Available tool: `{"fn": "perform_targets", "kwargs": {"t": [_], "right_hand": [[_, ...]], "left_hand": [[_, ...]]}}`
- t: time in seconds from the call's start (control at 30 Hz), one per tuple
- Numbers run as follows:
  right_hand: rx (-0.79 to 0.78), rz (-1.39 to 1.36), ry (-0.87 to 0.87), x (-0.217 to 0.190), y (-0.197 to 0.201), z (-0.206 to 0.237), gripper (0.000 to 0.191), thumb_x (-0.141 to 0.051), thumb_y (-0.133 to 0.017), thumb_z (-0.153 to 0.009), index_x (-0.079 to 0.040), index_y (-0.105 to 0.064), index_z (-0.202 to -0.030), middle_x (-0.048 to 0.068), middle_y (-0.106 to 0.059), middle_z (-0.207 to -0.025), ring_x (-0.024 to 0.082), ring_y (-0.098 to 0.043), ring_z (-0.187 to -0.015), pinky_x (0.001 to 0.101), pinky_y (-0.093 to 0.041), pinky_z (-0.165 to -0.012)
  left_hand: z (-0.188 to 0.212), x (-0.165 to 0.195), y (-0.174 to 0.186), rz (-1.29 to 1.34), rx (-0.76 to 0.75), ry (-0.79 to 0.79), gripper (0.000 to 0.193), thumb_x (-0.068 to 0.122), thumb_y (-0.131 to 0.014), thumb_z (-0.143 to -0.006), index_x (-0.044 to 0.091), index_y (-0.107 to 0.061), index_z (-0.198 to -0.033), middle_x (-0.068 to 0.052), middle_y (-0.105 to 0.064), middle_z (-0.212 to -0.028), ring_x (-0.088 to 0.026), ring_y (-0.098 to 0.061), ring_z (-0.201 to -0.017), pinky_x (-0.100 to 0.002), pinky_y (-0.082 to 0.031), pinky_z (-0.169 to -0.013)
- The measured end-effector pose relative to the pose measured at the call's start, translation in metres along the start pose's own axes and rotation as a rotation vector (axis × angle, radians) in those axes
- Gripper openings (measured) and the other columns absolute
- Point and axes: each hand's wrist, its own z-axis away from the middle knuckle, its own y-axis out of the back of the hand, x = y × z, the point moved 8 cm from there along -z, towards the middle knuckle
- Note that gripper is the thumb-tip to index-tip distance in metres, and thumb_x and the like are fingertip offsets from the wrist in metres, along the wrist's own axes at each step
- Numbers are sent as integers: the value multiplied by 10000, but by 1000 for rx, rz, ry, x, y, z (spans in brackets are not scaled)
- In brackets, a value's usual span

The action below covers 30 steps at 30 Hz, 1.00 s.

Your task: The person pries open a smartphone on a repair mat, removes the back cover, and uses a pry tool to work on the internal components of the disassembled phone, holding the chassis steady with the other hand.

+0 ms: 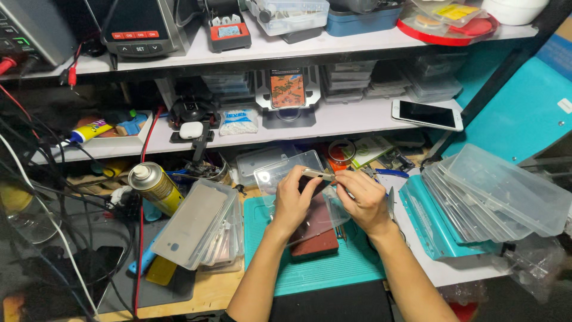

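Both hands (292, 200) (363, 200) grip phone (317, 174) edge-on.

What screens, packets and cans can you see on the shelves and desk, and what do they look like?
Upright phone: middle shelf stand, lit orange-brown screen.
White phone: lying flat, shelf's right end, dark screen.
Spray can: left of the hands, tilted, yellow with white cap.
Tube: left shelf, yellow, blue and white.
Bag: middle shelf, clear with white bits.
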Motion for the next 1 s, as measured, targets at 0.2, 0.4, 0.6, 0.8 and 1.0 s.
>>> {"fn": "perform_targets", "kwargs": {"t": [0.2,0.4,0.6,0.8,1.0], "right_hand": [[-78,-6,11,3,-1,-4,151,10,-727,-832,5,-702,-981,135,-741,-1024,299,-730,-917,366,-578,-794],[-114,-89,-29,10,-5,-12,112,-16,-713,-864,-3,-697,-974,134,-740,-989,297,-738,-908,359,-584,-798],[-397,-188,-417,49,-19,-17,112,-98,-757,-829,-31,-779,-916,105,-772,-823,204,-713,-641,318,-523,-564],[-619,-386,-646,68,-38,-18,133,-112,-807,-773,-8,-797,-856,68,-754,-686,100,-652,-622,274,-507,-574],[-691,-423,-583,52,-49,-41,127,-95,-805,-734,-4,-792,-821,65,-742,-659,93,-642,-609,279,-519,-578]], "left_hand": [[3,1,-6,-73,5,-45,215,228,-722,-924,53,-651,-1026,-142,-728,-944,-382,-667,-893,-457,-504,-790],[4,-3,-4,-31,9,-10,254,244,-716,-928,43,-634,-1060,-149,-717,-969,-371,-678,-935,-442,-516,-807],[4,-1,-3,-23,-24,-24,255,246,-742,-921,53,-647,-1059,-130,-730,-963,-340,-687,-935,-422,-522,-811],[9,1,1,-52,-10,-59,498,315,-923,-700,74,-627,-1020,-88,-712,-956,-314,-681,-915,-420,-523,-831],[21,1,2,-268,185,-97,748,322,-953,-637,48,-508,-1173,-165,-623,-1053,-387,-589,-1019,-474,-472,-870]]}}
